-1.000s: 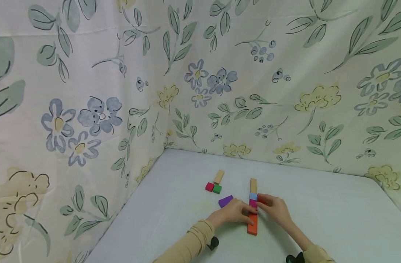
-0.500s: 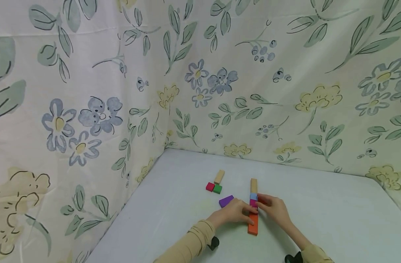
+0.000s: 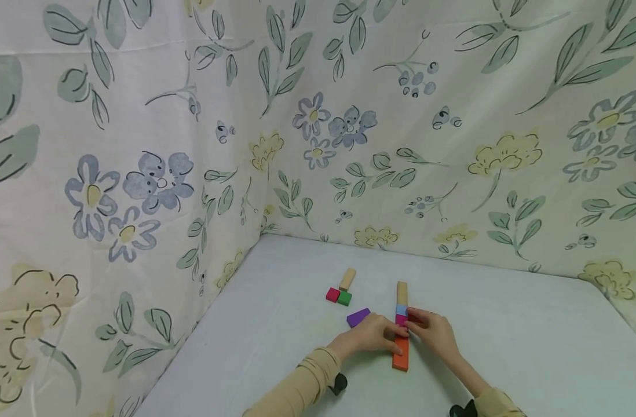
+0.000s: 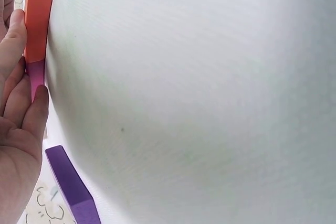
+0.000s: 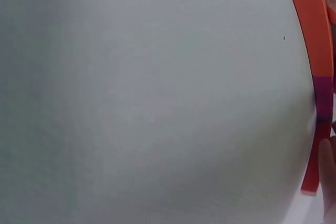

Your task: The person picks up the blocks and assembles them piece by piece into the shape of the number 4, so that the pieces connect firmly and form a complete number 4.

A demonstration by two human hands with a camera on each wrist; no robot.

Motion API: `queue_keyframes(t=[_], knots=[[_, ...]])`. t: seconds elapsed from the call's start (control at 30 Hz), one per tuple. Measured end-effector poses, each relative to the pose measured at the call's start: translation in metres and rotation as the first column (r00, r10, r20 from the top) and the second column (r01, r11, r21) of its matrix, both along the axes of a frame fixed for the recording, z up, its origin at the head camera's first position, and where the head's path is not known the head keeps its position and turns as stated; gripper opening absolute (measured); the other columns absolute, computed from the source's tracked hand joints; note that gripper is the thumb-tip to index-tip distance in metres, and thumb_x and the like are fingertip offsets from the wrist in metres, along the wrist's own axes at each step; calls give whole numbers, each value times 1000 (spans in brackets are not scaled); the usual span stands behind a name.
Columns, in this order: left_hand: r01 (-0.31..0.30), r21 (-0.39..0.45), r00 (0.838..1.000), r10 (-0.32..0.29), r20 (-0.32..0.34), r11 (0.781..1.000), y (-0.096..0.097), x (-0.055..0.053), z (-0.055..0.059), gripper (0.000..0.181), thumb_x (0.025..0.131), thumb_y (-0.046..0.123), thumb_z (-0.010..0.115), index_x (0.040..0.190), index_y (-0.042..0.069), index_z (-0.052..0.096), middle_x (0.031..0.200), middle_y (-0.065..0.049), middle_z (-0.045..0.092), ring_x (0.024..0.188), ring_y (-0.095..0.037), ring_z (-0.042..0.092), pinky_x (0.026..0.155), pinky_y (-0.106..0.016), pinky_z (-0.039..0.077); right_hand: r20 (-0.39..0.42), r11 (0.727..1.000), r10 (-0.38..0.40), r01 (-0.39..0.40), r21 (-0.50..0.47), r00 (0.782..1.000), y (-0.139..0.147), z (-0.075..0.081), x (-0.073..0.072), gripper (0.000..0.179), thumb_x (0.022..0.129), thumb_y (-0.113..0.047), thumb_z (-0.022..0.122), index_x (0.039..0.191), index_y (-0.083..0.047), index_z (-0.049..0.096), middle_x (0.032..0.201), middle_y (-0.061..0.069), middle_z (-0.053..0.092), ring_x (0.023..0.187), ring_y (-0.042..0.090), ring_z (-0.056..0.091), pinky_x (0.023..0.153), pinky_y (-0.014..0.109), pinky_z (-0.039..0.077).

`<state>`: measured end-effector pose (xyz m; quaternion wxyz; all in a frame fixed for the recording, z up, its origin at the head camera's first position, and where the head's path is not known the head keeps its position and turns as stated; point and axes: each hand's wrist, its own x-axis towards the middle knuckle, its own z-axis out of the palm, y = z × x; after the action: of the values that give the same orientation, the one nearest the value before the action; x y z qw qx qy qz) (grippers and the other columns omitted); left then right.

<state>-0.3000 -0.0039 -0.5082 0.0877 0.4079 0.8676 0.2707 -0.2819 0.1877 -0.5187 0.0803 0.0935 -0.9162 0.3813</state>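
A straight row of wooden blocks lies on the white table: a natural wood block (image 3: 402, 292) farthest, then a light blue block (image 3: 402, 310), a magenta block (image 3: 401, 319) and an orange block (image 3: 400, 362) nearest. From the left, my left hand (image 3: 372, 335) touches the orange and magenta blocks with thumb and fingertips. On the opposite side, fingertips of my right hand (image 3: 437, 333) rest against the row around the blue and magenta blocks. The right wrist view shows a dark red piece (image 5: 314, 169) beyond the magenta, under a fingertip. My fingers partly cover the row's middle.
A purple block (image 3: 357, 317) lies just behind my left hand. Farther back sit a red block (image 3: 332, 295), a green block (image 3: 344, 298) and another natural wood block (image 3: 347, 279), grouped together. Floral cloth (image 3: 307, 197) hangs along the table's left and back edges.
Almost nothing differs. My right hand has shifted very slightly left, with its fingers still at the row; the blocks and my left hand stay in place.
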Motion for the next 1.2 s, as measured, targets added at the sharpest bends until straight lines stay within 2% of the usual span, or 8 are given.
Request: queue_keyframes(t=[0.27,0.5,0.7,0.8,0.87,1.0,1.1,1.2], knots=[[-6,-5,1000,6,-10,1000,0,2,2,39,81,28,75,118,17,69,117,8,68,106,7,57,82,-6,42,-39,1000,-23,24,7,999,-2,-3,3,36,83,-7,70,117,1,65,111,21,68,93,31,70,80,39,56],[-18,-9,1000,18,2,1000,0,3,1,43,81,29,75,121,18,66,120,8,67,106,8,55,82,-6,41,-31,1000,-25,26,10,999,-2,-6,3,34,83,-5,70,116,1,66,110,20,69,93,31,70,79,39,56],[-8,-14,1000,8,-28,1000,0,5,-2,44,81,30,75,122,19,66,120,8,66,108,6,56,85,-7,42,-20,999,-35,36,29,999,-2,-6,3,34,82,-6,71,115,0,67,107,19,70,93,30,70,79,40,56],[9,-35,998,-11,-62,999,1,5,1,44,81,30,74,122,18,66,120,9,67,103,7,56,83,-6,42,-16,999,-33,34,27,999,-2,-5,3,34,82,-6,72,115,0,67,108,19,70,93,30,70,79,39,56],[18,-46,997,-22,-80,999,2,6,3,44,81,30,74,122,17,66,120,8,67,94,8,55,79,-5,41,-17,999,-27,27,23,999,-2,-4,4,35,82,-6,72,115,1,67,108,19,70,94,30,69,79,38,56],[20,-62,994,-27,-105,998,3,7,7,45,82,29,74,123,16,65,119,6,67,82,3,51,73,-4,39,-28,1000,-13,13,14,1000,-2,-1,4,35,82,-5,71,116,2,66,108,19,70,94,30,69,78,38,56],[6,-53,996,-11,-93,999,2,9,9,45,82,28,74,124,16,64,121,5,66,88,2,55,77,-6,41,-34,1000,-12,13,22,999,-3,0,4,35,82,-5,71,116,2,66,107,19,70,93,30,69,78,38,56],[-16,-10,998,16,-60,1000,1,11,10,45,82,28,74,125,16,64,124,5,65,101,2,58,84,-8,43,-34,999,-17,18,33,999,-3,-1,3,35,81,-4,71,115,2,66,107,19,70,93,30,69,78,38,56]])
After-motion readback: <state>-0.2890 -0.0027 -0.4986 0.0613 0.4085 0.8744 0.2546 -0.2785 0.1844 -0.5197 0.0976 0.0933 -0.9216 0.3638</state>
